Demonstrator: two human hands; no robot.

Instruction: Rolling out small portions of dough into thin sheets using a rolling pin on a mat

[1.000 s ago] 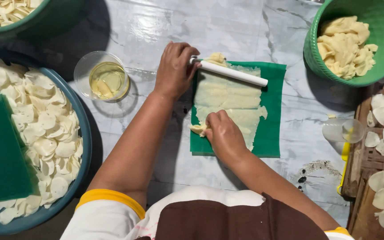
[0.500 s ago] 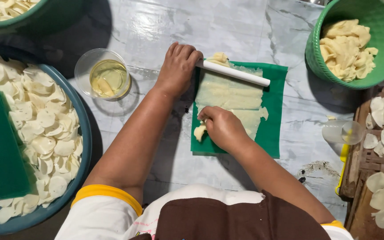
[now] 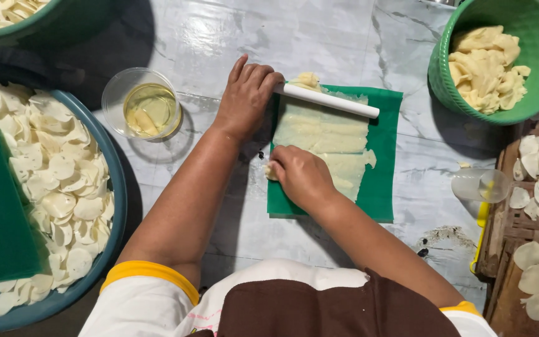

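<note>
Left hand point(image 3: 246, 97) closed around near end of white rolling pin point(image 3: 330, 100), pin laid across far edge of green mat point(image 3: 383, 181). Flattened dough sheet point(image 3: 322, 134) spread on mat, small dough lump point(image 3: 305, 80) just beyond pin. Right hand point(image 3: 301, 176) pressed on sheet's near left corner, fingers curled inward (grip on dough cannot be told). Glass of oil point(image 3: 146, 111) stood left of left hand. Green bowl of dough pieces point(image 3: 491, 62) at far right; blue basin of pale discs point(image 3: 57, 187) at left.

Two green bowls point(image 3: 444, 93), one blue basin point(image 3: 116, 187), two cups point(image 3: 116, 93).
</note>
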